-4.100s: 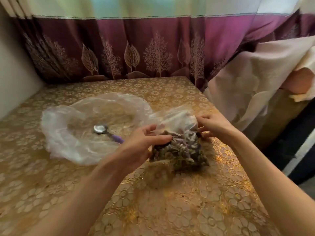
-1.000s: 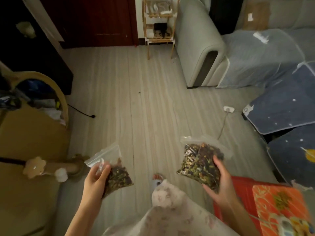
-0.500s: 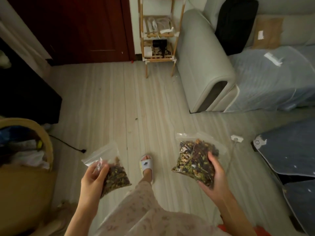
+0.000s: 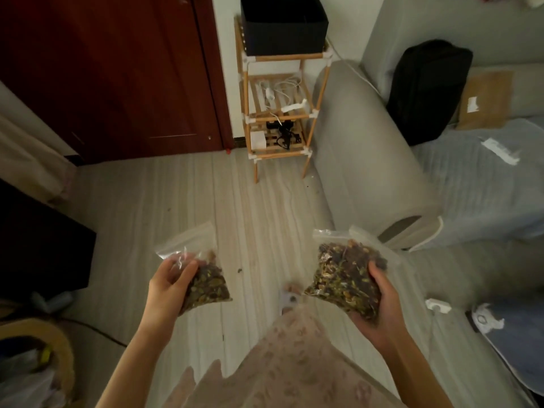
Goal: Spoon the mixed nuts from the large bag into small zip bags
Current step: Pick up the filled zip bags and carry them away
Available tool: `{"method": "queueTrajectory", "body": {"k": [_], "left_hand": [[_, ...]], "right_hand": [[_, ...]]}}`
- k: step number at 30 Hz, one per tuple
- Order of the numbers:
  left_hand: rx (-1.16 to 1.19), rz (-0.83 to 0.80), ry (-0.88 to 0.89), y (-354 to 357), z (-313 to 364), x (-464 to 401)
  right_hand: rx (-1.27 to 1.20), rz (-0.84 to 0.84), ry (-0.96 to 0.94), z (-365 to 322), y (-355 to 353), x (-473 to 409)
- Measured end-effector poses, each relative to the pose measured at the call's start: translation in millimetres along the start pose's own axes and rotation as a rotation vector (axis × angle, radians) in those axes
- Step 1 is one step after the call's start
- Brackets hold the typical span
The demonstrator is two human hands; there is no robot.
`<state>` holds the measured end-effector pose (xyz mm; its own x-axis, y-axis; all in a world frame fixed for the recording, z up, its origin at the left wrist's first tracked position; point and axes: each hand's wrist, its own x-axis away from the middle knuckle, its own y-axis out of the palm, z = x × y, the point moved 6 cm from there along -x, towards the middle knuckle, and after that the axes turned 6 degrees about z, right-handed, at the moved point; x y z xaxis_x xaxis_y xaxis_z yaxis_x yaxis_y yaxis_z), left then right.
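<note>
2 filled nut bags carried across the room, 1 per hand.

Nearest: patterned skirt [image 4: 294, 375], then left hand [image 4: 167, 285] with fingers curled round the smaller zip bag [image 4: 203, 278], about half full of mixed nuts, top flap empty; right hand [image 4: 382, 304] cups and grasps the fuller zip bag [image 4: 344, 278] from below, fingers wrapped up its side. Both bags are held over the wood floor [image 4: 235, 201], apart from each other. Beyond: wooden shelf rack [image 4: 279, 113], grey sofa arm [image 4: 362, 160], dark red door [image 4: 117, 69]. Best handling, likely: keep seals uppermost, support the heavy bag underneath, don't squeeze. Versus 0.5 s ago: same grips, view has advanced toward rack and sofa; 4.1 s ago both hands were sealing 1 bag on the tabletop.
</note>
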<state>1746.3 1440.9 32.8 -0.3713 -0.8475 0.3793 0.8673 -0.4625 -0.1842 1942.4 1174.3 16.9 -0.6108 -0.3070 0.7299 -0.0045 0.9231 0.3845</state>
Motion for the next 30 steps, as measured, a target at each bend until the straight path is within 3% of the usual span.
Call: {"method": "queueTrajectory", "body": {"k": [8, 15, 22, 30], "left_hand": [[0.112, 0.065, -0.159, 96, 35, -113], [0.043, 0.048, -0.040, 158, 125, -230], [0.208, 0.075, -0.131, 195, 197, -340], [0.224, -0.132, 0.061, 259, 327, -503]], "right_hand": [[0.076, -0.031, -0.024, -101, 110, -130], [0.120, -0.081, -0.087, -194, 198, -227], [0.109, -0.108, -0.111, -266, 287, -309], [0.108, -0.289, -0.175, -354, 446, -399]]}}
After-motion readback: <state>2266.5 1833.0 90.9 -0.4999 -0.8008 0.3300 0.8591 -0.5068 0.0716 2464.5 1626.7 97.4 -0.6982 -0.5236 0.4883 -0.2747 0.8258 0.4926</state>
